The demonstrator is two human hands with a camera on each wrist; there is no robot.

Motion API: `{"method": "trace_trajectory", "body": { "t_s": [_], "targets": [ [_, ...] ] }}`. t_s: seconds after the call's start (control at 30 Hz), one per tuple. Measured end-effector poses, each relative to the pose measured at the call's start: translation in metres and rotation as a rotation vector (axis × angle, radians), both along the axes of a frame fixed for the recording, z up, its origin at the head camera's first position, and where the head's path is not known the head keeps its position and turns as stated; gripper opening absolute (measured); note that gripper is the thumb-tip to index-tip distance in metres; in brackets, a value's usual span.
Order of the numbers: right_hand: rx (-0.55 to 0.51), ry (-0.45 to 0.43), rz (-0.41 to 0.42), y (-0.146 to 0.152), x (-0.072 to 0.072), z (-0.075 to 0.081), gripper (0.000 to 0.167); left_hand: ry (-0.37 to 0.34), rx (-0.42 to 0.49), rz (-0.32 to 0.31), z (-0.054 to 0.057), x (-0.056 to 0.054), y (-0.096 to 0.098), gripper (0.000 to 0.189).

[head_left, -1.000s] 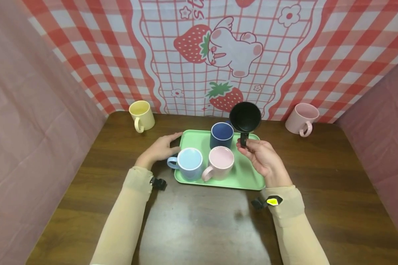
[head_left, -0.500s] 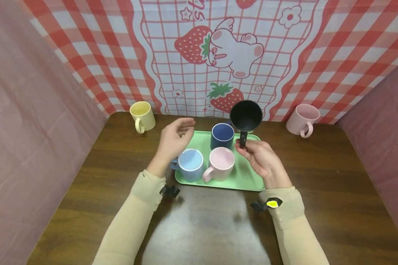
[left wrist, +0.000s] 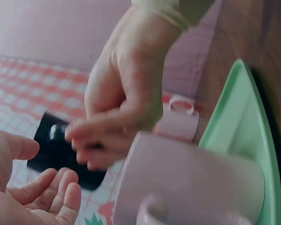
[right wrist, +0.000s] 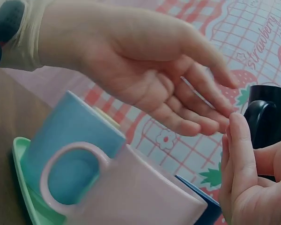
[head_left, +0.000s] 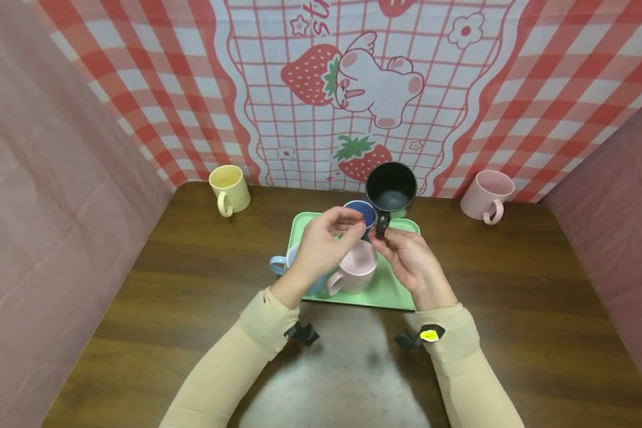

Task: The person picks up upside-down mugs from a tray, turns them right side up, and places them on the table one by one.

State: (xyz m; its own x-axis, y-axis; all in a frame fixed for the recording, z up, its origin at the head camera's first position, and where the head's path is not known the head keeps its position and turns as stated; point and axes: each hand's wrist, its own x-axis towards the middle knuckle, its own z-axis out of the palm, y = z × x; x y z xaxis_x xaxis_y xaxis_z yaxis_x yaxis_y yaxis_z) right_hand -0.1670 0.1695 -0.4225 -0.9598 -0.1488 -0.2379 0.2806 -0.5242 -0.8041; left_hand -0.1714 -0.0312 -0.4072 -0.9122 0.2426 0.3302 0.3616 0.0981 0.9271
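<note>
My right hand pinches the handle of a black mug, which it holds up above the back right of a green tray. My left hand hovers over the tray with its fingers loosely bent and nothing in them. Its fingertips are close to the right fingers; whether they touch the mug handle is hard to tell. Beneath the hands stand a pink mug, a light blue mug partly covered by my left hand, and a dark blue mug, also partly hidden.
A yellow mug stands on the wooden table at the back left. Another pink mug stands at the back right. A strawberry-patterned cloth hangs behind, with pink cloth on both sides.
My left hand has left the tray's left edge, risen and moved right toward the black mug's handle. The right hand has shifted slightly left, still pinching the black mug.
</note>
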Motion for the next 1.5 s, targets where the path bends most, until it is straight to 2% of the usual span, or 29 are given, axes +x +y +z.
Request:
{"method": "trace_trajectory", "body": {
  "t_s": [0.23, 0.47, 0.63, 0.73, 0.9, 1.1, 1.2, 1.33, 1.5],
  "targets": [
    [0.046, 0.022, -0.021, -0.009, 0.002, -0.003, 0.047, -0.026, -0.025, -0.048, 0.001, 0.009, 0.01, 0.027],
    [0.074, -0.022, -0.007, -0.014, 0.002, -0.003, 0.044, -0.017, -0.034, -0.013, 0.0, 0.01, 0.012, 0.02],
    [0.108, -0.011, 0.008, -0.016, 0.003, -0.002, 0.043, 0.003, -0.04, 0.022, 0.002, 0.011, 0.013, 0.018],
    [0.147, 0.006, 0.01, -0.017, 0.003, -0.003, 0.042, 0.0, -0.031, 0.022, 0.003, 0.012, 0.013, 0.017],
    [0.226, 0.038, 0.003, -0.019, 0.005, -0.003, 0.04, -0.031, -0.006, -0.014, 0.003, 0.013, 0.014, 0.016],
    [0.322, 0.063, -0.008, -0.02, 0.008, -0.001, 0.038, -0.037, -0.038, -0.075, 0.004, 0.014, 0.012, 0.02],
    [0.357, 0.078, -0.013, -0.017, 0.009, 0.001, 0.032, -0.053, -0.027, -0.098, 0.005, 0.014, 0.012, 0.023],
    [0.402, 0.102, -0.007, -0.015, 0.009, 0.004, 0.021, -0.11, 0.03, -0.14, 0.005, 0.014, 0.013, 0.024],
    [0.471, 0.139, -0.028, -0.015, 0.009, 0.007, 0.024, -0.199, 0.099, -0.203, 0.006, 0.017, 0.017, 0.021]
  ]
}}
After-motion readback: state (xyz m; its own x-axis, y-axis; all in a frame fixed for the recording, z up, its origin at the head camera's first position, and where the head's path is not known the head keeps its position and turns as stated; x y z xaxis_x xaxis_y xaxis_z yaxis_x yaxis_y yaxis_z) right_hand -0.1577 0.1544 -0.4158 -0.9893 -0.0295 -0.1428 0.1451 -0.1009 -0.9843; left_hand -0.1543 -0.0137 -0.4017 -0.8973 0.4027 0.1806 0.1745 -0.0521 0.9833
